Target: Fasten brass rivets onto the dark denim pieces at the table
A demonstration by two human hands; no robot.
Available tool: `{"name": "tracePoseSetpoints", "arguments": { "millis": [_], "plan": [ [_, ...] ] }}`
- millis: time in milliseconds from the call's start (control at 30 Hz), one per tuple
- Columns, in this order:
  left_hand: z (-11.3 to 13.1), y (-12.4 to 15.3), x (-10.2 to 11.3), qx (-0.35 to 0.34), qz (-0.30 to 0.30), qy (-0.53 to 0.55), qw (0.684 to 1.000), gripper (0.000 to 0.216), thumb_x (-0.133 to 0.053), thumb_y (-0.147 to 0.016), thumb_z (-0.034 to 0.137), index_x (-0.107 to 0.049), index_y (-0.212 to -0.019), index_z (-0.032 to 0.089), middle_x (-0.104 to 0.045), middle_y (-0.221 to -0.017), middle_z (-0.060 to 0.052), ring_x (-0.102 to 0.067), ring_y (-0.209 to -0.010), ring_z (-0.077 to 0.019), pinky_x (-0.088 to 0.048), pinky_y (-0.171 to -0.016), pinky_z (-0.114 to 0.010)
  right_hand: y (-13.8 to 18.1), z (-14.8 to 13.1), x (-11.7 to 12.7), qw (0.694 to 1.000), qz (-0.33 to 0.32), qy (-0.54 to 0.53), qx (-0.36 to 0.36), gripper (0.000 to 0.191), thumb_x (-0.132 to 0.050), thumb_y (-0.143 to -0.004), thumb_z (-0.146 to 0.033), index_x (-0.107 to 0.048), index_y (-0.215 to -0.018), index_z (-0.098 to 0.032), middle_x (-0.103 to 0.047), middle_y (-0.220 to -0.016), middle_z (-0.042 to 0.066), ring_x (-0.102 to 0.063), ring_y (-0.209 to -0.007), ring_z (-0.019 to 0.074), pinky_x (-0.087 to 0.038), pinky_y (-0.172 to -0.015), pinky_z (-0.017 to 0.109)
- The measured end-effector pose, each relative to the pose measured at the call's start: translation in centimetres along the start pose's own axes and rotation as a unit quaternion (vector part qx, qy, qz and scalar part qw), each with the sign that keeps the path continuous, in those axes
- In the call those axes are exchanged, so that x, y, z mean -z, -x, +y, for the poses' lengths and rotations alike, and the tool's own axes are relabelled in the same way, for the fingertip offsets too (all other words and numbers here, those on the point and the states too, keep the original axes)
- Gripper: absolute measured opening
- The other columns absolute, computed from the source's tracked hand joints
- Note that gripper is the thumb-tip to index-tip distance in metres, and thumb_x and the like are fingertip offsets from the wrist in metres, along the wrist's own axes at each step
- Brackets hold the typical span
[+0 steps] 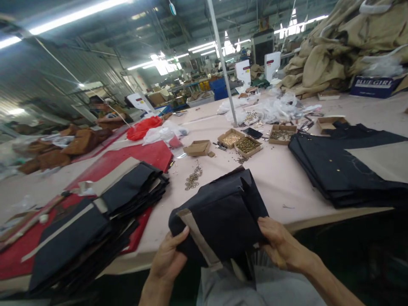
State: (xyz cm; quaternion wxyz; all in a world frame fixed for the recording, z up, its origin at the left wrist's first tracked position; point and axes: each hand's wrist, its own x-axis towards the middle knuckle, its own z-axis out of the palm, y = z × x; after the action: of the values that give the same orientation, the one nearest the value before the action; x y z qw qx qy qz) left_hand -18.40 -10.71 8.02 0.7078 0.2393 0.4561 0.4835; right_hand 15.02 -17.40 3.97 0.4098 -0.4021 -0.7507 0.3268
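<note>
Nearby, brass rings [193,178] beyond dark fabric piece [219,214], black stacks [347,168] alongside.

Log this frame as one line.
left hand: grips dark fabric piece | right hand: grips same piece | nearby: fabric stack, boxes of metal fittings, table

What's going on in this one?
A person holds a folded black fabric piece with a tan strip in both hands at the near edge of the pale pink worktable. The left hand grips its lower left corner, the right hand its right edge. A left stack of black fabric lies on a red mat, a right stack of black fabric opposite. Cardboard boxes of metal fittings and loose metal rings sit behind.
</note>
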Motion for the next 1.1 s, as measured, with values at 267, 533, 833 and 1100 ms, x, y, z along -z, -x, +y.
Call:
{"name": "tracePoseSetpoints", "arguments": {
  "millis": [267, 533, 833, 1100],
  "plan": [
    [-4.0, -1.8, 4.1, 0.037, -0.089, 0.093, 0.991, 0.046, -0.048, -0.079, 0.007, -0.074, -0.114, 0.019, -0.077, -0.1, -0.01, -0.067, -0.113, -0.0281, -0.034, -0.117, -0.053, 0.0, 5.4, 0.7, 0.952, 0.047, -0.266, -0.145, 0.038, -0.053, -0.085, -0.028, -0.07, -0.119, -0.02, -0.075, -0.102, 0.008, -0.067, -0.098, 0.0249, -0.051, -0.093, 0.043],
    [-4.7, -2.9, 3.6, 0.027, -0.046, 0.087, 0.995, 0.04, -0.05, -0.074, 0.009, -0.076, -0.102, 0.017, -0.078, -0.094, -0.01, -0.068, -0.111, -0.028, -0.038, -0.115, -0.053, -3.2, 9.1, 0.2, 0.972, 0.012, -0.152, -0.181, 0.039, -0.06, -0.079, -0.023, -0.072, -0.116, -0.018, -0.074, -0.108, 0.008, -0.068, -0.095, 0.0248, -0.053, -0.088, 0.039],
    [-2.7, -1.2, 2.3, 0.009, -0.067, 0.103, 0.992, 0.053, -0.048, -0.072, 0.01, -0.069, -0.12, 0.014, -0.074, -0.113, -0.012, -0.06, -0.124, -0.0282, -0.033, -0.117, -0.051, -2.3, 9.1, -0.6, 0.99, -0.008, -0.047, -0.134, 0.046, -0.061, -0.071, -0.009, -0.07, -0.115, -0.018, -0.071, -0.101, 0.007, -0.064, -0.085, 0.0185, -0.052, -0.077, 0.03],
    [-2.9, -1.1, 2.0, -0.016, -0.049, 0.098, 0.994, 0.048, -0.05, -0.066, 0.009, -0.075, -0.106, 0.015, -0.077, -0.101, -0.011, -0.064, -0.118, -0.0293, -0.037, -0.115, -0.052, -3.6, 9.2, -1.1, 0.989, 0.021, -0.01, -0.147, 0.048, -0.058, -0.075, -0.01, -0.066, -0.122, -0.019, -0.072, -0.107, 0.008, -0.065, -0.092, 0.022, -0.051, -0.083, 0.033]
  ]
}}
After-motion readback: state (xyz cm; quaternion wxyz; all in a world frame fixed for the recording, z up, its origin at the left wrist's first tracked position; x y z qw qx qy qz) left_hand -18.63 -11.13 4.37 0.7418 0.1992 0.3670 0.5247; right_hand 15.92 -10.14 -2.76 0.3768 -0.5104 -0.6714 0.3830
